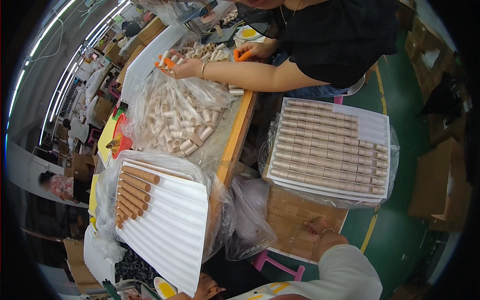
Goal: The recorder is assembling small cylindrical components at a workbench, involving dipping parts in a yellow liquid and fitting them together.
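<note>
My left hand (205,288) is at the lower edge, beside the near corner of a ridged white tray (172,220). Its fingers look curled together, and whatever they may hold is hidden. Brown cardboard tubes (135,189) lie in a slanting column along that tray's left side, in separate grooves. On the right, my right hand (316,227) hovers over or rests on a taped cardboard box (285,212), its fingers loosely apart with nothing visible in them. Beyond it, a second white tray (372,120) carries rows of pale, short tubes (325,155); its top rows are partly filled.
A clear plastic bag (150,95) spills loose pale tubes (185,120) on the wooden-edged table (235,145). Across from me, a co-worker in black (340,40) wears orange finger covers and holds tubes. A red basket (120,135), a pink stool (280,267) and cartons (440,180) stand around.
</note>
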The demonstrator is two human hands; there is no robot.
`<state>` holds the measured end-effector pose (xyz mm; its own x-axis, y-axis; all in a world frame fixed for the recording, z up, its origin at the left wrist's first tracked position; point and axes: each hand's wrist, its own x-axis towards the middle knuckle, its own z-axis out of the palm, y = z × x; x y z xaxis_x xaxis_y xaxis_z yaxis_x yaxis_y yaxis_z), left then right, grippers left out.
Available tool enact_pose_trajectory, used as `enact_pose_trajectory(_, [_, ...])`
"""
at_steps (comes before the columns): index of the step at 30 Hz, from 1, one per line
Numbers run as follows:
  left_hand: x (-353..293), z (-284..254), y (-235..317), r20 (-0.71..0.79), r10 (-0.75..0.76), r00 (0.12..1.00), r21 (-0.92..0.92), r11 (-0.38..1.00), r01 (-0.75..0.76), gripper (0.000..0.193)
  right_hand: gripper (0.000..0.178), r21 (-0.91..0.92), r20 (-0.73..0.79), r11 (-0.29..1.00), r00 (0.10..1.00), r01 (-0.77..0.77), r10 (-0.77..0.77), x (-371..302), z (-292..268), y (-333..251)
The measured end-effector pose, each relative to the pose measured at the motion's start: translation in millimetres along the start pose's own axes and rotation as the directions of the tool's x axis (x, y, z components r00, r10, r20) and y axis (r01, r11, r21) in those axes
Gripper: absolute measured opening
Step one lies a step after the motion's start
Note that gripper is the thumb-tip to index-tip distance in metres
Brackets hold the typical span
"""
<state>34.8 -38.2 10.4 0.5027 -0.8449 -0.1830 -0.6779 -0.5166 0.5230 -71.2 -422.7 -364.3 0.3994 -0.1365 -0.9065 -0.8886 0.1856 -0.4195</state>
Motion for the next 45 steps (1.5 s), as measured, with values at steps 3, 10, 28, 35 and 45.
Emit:
enact_pose_trajectory(3, [1.1,-0.8,0.6,0.0,0.015,1.0,0.007,1.0,-0.015,0.025,0.042,-0.004,0.012,1.0,1.0,-0.014,0.014,3.5,0.1,5.8])
enact_pose_trajectory(10, [-5.0,5.0,-2.7,-0.008,0.012,1.0,0.001,1.0,-0.012,0.025,0.044,-0.018,0.013,1.0,1.0,-0.008,0.008,1.3,0.6,6.8])
enact_pose_trajectory(28, [-1.0,0.6,-3.1,0.065,0.039,0.997,0.053,0.998,-0.043,0.035,0.041,0.019,0.008,1.0,1.0,-0.01,0.01,-3.6,-1.5,0.2])
enact_pose_trajectory(35, [-13.6,10.6,-13.9,-0.023,0.073,0.997,0.049,0.996,-0.072,0.03,0.041,0.036,0.015,0.999,1.0,0.019,-0.02,-4.2,5.1,-3.7])
enact_pose_trajectory(45, [-1.5,3.1,3.5,0.029,0.03,0.999,0.086,0.996,-0.033,0.028,0.041,0.013,-0.017,1.0,1.0,0.013,-0.012,-14.1,0.3,-10.1])
